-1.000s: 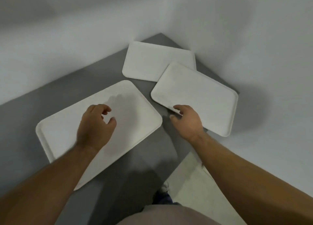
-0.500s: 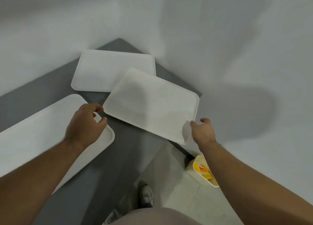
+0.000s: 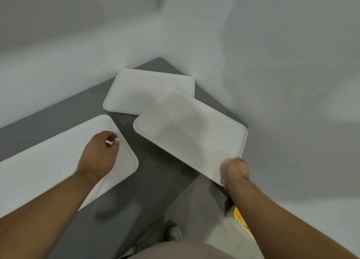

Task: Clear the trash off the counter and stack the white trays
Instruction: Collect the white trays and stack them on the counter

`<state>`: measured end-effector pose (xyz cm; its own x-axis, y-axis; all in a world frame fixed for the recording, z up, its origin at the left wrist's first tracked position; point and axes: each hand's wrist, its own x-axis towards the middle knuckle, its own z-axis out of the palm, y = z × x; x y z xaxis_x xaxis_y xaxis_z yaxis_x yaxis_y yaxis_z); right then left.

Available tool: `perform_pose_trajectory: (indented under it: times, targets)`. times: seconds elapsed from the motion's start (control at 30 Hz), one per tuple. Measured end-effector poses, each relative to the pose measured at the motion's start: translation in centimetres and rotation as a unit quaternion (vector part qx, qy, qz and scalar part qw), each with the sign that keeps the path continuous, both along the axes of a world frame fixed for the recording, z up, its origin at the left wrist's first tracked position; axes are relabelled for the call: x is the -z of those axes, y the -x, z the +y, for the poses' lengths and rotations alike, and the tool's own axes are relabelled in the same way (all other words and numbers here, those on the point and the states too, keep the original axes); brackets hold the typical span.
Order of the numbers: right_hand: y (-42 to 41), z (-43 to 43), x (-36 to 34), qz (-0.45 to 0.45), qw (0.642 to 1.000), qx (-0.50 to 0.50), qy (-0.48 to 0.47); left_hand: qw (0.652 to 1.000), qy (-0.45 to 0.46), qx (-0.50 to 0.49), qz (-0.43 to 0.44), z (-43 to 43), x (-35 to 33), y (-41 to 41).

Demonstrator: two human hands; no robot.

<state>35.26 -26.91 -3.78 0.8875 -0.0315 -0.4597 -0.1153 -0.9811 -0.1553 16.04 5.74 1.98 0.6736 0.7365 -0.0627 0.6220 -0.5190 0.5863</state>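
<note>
Handling looks easy: light, stiff, slick, so take a rim corner. Your right hand (image 3: pixel 236 169) grips the right tray (image 3: pixel 191 134), which overlaps the far tray (image 3: pixel 144 91) at its near edge. Your left hand (image 3: pixel 98 155), loosely curled, empty, is over the left tray (image 3: pixel 39 176).

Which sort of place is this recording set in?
Likely a canteen or food-service clearing area: three white trays lie on a grey counter in a white-walled corner, with a bin of yellow scraps on the floor alongside.
</note>
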Motion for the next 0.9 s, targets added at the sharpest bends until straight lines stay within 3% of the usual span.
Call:
perform_pose_trajectory:
  times: [0.1,0.13,0.2,0.27,0.37,0.47,0.63,0.8,0.9]
  targets:
    - [-0.2,0.7,-0.4,-0.038,0.998,0.031,-0.044,0.995,0.076,-0.04,-0.055,0.6,0.0,1.5]
    - [-0.9,1.0,-0.3,-0.071,0.987,0.067,-0.126,0.985,0.135,-0.062,-0.091,0.8,-0.2,2.0]
    - [-1.1,1.8,-1.6,-0.091,0.947,0.164,-0.262,0.95,0.247,-0.11,-0.156,1.5,-1.1,3.1]
    - [-1.5,3.8,-2.4,-0.124,0.925,0.182,-0.31,0.901,0.352,-0.154,-0.202,2.5,-2.2,4.4]
    - [-0.8,7.5,-3.7,-0.157,0.928,0.109,-0.319,0.814,0.476,-0.193,-0.273,4.5,-3.1,6.8]
    - [1.1,11.3,-5.0,-0.146,0.929,0.009,-0.34,0.77,0.531,-0.188,-0.298,6.4,-3.9,10.2]
    - [4.9,17.4,-5.4,-0.127,0.932,-0.11,-0.321,0.789,0.501,-0.237,-0.266,7.0,-3.7,16.5]
    - [7.8,22.3,-4.8,-0.081,0.928,-0.159,-0.328,0.867,0.26,-0.363,-0.222,8.1,-2.1,21.4]
    - [9.5,24.6,-4.6,-0.06,0.927,-0.203,-0.31,0.892,0.191,-0.369,-0.175,10.0,-0.5,24.0]
